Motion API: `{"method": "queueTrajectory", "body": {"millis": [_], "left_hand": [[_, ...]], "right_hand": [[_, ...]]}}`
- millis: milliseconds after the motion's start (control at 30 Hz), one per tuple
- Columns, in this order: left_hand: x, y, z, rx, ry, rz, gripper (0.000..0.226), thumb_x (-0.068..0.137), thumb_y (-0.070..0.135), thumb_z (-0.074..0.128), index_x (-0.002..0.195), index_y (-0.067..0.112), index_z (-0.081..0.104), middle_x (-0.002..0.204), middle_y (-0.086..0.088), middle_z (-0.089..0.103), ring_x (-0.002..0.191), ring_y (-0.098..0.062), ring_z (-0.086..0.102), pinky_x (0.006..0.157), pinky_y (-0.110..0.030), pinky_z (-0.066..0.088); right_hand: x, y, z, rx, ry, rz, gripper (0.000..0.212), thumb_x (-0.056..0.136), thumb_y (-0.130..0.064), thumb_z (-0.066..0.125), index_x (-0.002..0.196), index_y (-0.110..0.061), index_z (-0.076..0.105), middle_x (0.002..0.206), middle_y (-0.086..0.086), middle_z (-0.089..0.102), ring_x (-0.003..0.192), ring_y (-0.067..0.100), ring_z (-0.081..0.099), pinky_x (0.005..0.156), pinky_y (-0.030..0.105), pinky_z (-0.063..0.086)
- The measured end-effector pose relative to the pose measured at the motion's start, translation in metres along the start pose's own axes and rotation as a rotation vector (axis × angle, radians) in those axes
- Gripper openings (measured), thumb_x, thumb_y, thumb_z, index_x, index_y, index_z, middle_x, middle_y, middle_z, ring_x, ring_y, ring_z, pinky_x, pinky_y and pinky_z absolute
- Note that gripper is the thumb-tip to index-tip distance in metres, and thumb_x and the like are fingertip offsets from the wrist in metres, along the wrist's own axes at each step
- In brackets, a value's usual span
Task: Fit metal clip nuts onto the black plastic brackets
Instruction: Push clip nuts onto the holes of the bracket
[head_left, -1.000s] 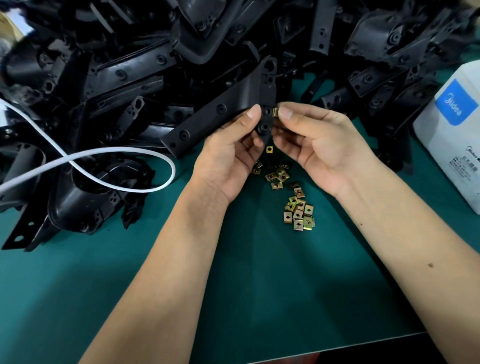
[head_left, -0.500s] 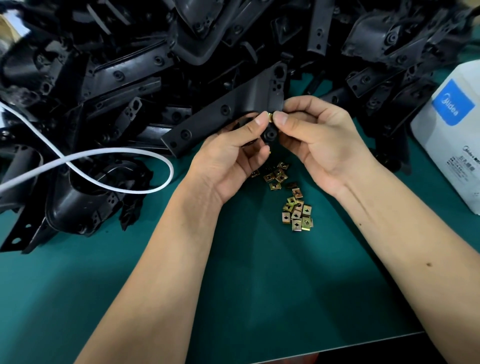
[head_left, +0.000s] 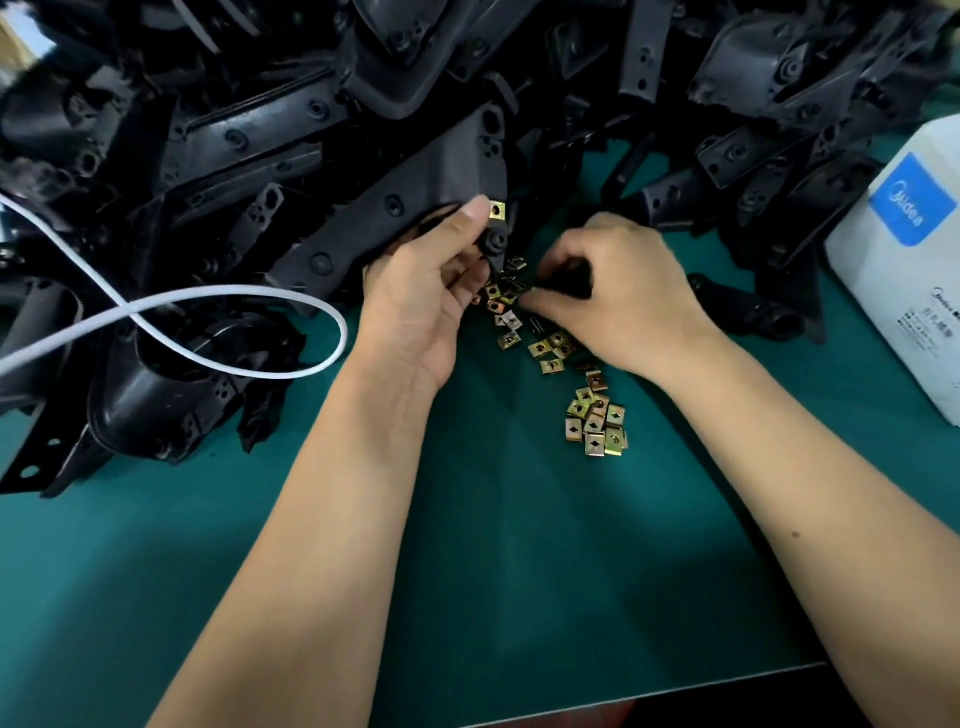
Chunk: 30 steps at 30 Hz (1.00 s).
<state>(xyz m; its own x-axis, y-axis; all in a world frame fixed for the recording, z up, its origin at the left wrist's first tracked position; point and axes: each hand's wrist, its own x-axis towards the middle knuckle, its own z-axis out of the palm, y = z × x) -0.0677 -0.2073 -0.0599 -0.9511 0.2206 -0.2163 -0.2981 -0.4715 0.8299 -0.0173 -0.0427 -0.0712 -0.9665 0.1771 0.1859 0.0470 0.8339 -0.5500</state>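
My left hand (head_left: 421, 291) gripped black bracket (head_left: 395, 208), thumb beside gold clip nut (head_left: 497, 209) sitting on bracket edge. My right hand (head_left: 613, 291) curled down over loose clip nuts (head_left: 595, 421) on green worktop (head_left: 519, 571), fingertips among them; could not tell if pinching one. Big bracket pile (head_left: 260, 104) behind. White box (head_left: 904, 270) at right.

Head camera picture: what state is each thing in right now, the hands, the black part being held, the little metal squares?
Left hand: grips the held bracket.
Held bracket: lifted, one clip nut fitted on its end tab.
Right hand: fingers curled down among the loose nuts; whether it pinches one is unclear.
Loose nuts: scattered on the green mat.
Bracket pile: heaped behind.
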Motion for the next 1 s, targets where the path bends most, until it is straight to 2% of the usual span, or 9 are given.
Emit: {"method": "queueTrajectory", "body": {"millis": [100,200,267,333,400,467,533,667,1000], "left_hand": [[-0.002,-0.002,0.002,-0.022,-0.042,0.004,0.005,0.09,0.007,0.074,0.088,0.007,0.069,0.084,-0.007,0.074,0.095,-0.022,0.073,0.072,-0.023,0.058],[-0.004,0.0,0.0,-0.089,-0.102,-0.028,0.008,0.089,0.008,0.073,0.081,0.006,0.074,0.083,-0.007,0.075,0.089,-0.022,0.077,0.071,-0.023,0.059],[-0.004,0.0,0.0,-0.094,-0.133,-0.046,0.011,0.087,0.009,0.073,0.077,0.008,0.077,0.085,-0.008,0.076,0.087,-0.021,0.078,0.072,-0.024,0.06],[-0.004,-0.002,0.001,-0.023,-0.152,-0.024,0.008,0.089,0.009,0.072,0.082,0.008,0.075,0.086,-0.009,0.077,0.085,-0.02,0.077,0.07,-0.023,0.06],[-0.006,-0.004,0.003,0.026,-0.196,-0.007,0.002,0.085,0.011,0.074,0.087,0.009,0.074,0.085,-0.006,0.077,0.085,-0.019,0.077,0.069,-0.022,0.059],[-0.009,-0.006,0.005,0.027,-0.239,-0.001,0.019,0.076,0.015,0.077,0.093,0.008,0.072,0.085,-0.005,0.077,0.084,-0.019,0.077,0.068,-0.023,0.058],[-0.009,-0.007,0.005,0.02,-0.26,-0.002,0.025,0.072,0.015,0.077,0.095,0.006,0.071,0.087,-0.006,0.077,0.084,-0.02,0.077,0.069,-0.023,0.058],[-0.009,-0.009,0.007,0.019,-0.26,-0.03,0.04,0.073,0.012,0.076,0.11,0.0,0.069,0.101,-0.013,0.075,0.093,-0.022,0.073,0.075,-0.026,0.059],[-0.008,-0.011,0.005,-0.038,-0.3,-0.101,0.028,0.075,0.009,0.074,0.102,0.001,0.07,0.089,-0.01,0.078,0.085,-0.02,0.077,0.068,-0.022,0.058]], "right_hand": [[0.001,-0.006,0.003,-0.035,-0.048,-0.008,0.021,0.083,-0.042,0.083,0.09,-0.027,0.07,0.094,-0.008,0.055,0.09,0.014,0.054,0.077,0.031,0.042],[0.0,-0.002,0.0,0.072,-0.018,0.016,0.021,0.08,-0.029,0.088,0.081,-0.026,0.068,0.077,-0.014,0.06,0.068,0.002,0.056,0.063,0.023,0.043],[-0.001,0.002,-0.001,0.206,0.019,0.055,0.023,0.077,-0.02,0.09,0.077,-0.024,0.068,0.07,-0.01,0.065,0.059,-0.001,0.057,0.06,0.016,0.046],[-0.001,0.002,-0.003,0.46,0.091,0.118,0.019,0.078,-0.013,0.089,0.081,-0.019,0.072,0.07,-0.001,0.07,0.059,0.002,0.059,0.06,0.017,0.047],[0.0,0.0,-0.007,0.839,0.174,0.196,0.015,0.082,-0.004,0.084,0.089,-0.015,0.076,0.073,0.004,0.073,0.063,0.01,0.064,0.06,0.02,0.049],[0.0,-0.001,-0.013,1.141,0.176,0.261,0.013,0.088,0.0,0.077,0.095,-0.011,0.077,0.079,0.004,0.076,0.067,0.011,0.067,0.062,0.021,0.051],[0.0,-0.002,-0.016,1.286,0.141,0.297,0.012,0.091,-0.002,0.074,0.097,-0.011,0.077,0.085,0.005,0.077,0.068,0.012,0.068,0.062,0.022,0.051],[-0.003,-0.004,-0.017,1.319,0.123,0.32,0.009,0.092,-0.008,0.074,0.095,-0.015,0.077,0.087,0.003,0.078,0.067,0.01,0.067,0.059,0.021,0.048],[-0.004,-0.006,-0.016,1.353,0.122,0.366,0.007,0.091,-0.008,0.075,0.092,-0.015,0.078,0.085,0.002,0.077,0.063,0.009,0.064,0.055,0.02,0.046]]}}
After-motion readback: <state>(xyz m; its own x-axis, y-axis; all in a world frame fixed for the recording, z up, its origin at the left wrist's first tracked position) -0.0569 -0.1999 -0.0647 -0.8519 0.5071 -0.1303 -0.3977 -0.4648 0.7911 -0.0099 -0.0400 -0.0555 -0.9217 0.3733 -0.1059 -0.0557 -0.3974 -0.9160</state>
